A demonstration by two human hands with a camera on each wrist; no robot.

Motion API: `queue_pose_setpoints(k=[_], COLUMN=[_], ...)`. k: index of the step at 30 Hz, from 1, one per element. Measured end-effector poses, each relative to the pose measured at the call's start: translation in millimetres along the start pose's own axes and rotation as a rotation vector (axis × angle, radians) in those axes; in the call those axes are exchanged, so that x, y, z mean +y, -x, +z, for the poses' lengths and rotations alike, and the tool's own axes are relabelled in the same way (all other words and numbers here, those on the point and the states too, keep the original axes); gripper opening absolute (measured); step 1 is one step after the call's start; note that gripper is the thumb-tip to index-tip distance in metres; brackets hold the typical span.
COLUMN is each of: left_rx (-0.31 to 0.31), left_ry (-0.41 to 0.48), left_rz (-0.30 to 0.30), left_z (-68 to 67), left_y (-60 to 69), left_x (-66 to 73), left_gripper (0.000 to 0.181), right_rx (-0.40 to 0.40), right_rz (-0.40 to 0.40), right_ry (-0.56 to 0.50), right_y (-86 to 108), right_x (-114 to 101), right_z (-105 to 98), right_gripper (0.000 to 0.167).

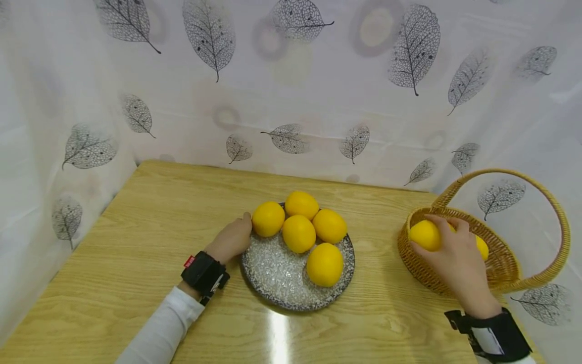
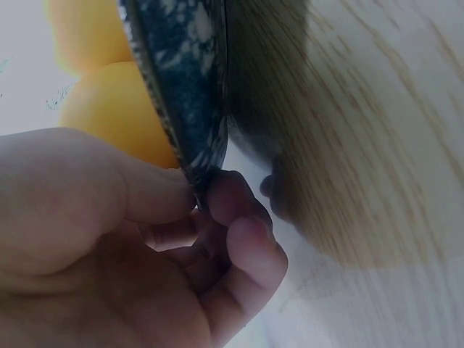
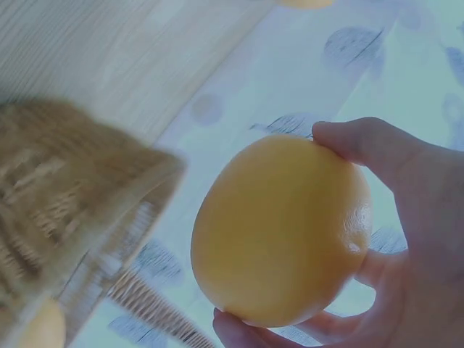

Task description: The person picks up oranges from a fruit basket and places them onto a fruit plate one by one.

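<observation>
My left hand [image 1: 232,238] pinches the left rim of a speckled grey plate [image 1: 277,275]; the left wrist view has the thumb on top and curled fingers beneath the dark edge [image 2: 190,87]. Several round yellow-orange fruits [image 1: 298,233] sit on the plate, mostly toward its far side, one at the right front. At the right, my right hand [image 1: 459,258] holds another round yellow-orange fruit [image 1: 425,235] over the wicker basket [image 1: 500,258]. Thumb and fingertips wrap that smooth fruit [image 3: 283,232] in the right wrist view. More yellow fruit [image 1: 482,247] shows inside the basket, partly hidden by the hand.
The basket's tall arched handle [image 1: 561,222] rises on the right side. Both plate and basket stand on a light wooden table [image 1: 182,212]. A white curtain with leaf prints [image 1: 286,91] hangs along the table's back and sides.
</observation>
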State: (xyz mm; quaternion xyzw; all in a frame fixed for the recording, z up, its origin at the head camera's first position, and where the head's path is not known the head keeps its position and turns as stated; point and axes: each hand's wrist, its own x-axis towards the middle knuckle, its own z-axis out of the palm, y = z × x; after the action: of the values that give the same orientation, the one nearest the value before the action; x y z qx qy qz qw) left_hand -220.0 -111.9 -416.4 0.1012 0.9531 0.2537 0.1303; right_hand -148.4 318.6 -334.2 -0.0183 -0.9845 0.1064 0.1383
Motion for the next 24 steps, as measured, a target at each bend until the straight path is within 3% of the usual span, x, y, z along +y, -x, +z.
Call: queue_pose_setpoints(k=[7,15,24], left_rx=[0.0,0.0,-0.008], left_ry=[-0.004,-0.004,0.007], left_rz=[0.008,0.005,-0.013], left_z=[-1.3,-1.5,-1.0], left_y=[1.1,1.4,0.2], left_x=[0.5,0.6,1.2], left_gripper=[0.06,0.058,0.058], right_rx=[0.027,-0.002,0.031], right_rz=[-0.117,-0.105,-0.154], right_ry=[-0.021,-0.049,-0.095], right_y=[8.7,22.4,31.5], right_x=[-27,-49,-73], right_z=[2,8,14], right_gripper=[0.068,0.068,0.067])
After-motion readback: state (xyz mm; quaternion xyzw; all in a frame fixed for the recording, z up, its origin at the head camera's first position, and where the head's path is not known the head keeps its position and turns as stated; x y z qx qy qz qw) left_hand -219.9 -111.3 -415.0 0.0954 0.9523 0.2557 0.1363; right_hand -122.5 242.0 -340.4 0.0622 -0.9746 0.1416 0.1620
